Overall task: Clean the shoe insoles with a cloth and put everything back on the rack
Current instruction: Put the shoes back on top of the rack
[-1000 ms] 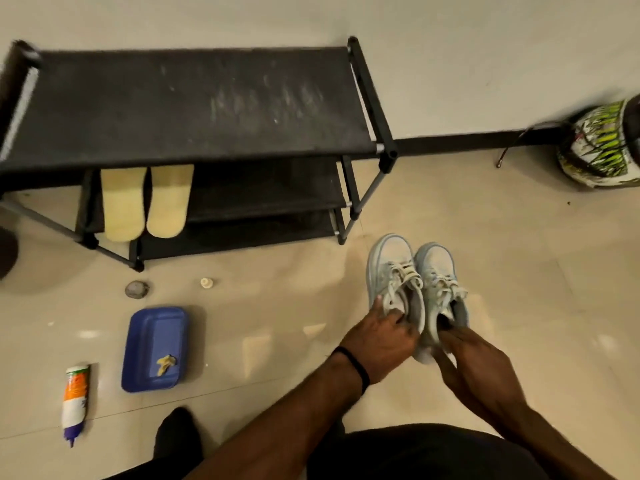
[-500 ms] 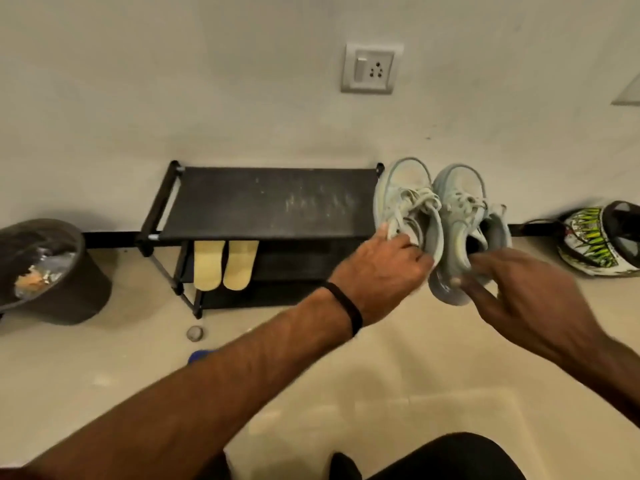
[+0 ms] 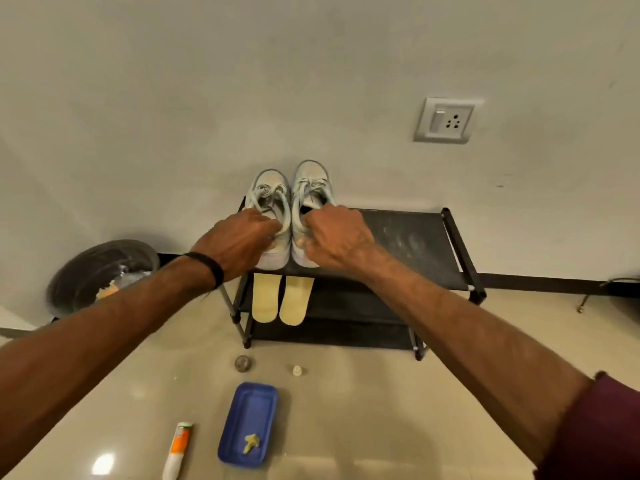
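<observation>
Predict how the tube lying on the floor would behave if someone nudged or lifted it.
The tube lies flat on glossy tile, so it would probably slide easily. Its flattened body suggests it would hardly roll. It looks small and soft-walled, so likely light and squeezable.

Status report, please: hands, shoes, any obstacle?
Left hand grips left shoe, right hand grips right shoe. Both at rack top. Insoles one shelf down. No obstacle.

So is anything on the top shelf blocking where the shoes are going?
Nothing visible. The shoes, held by the left hand and right hand, sit at the top shelf's left end; the rest looks bare.
</observation>
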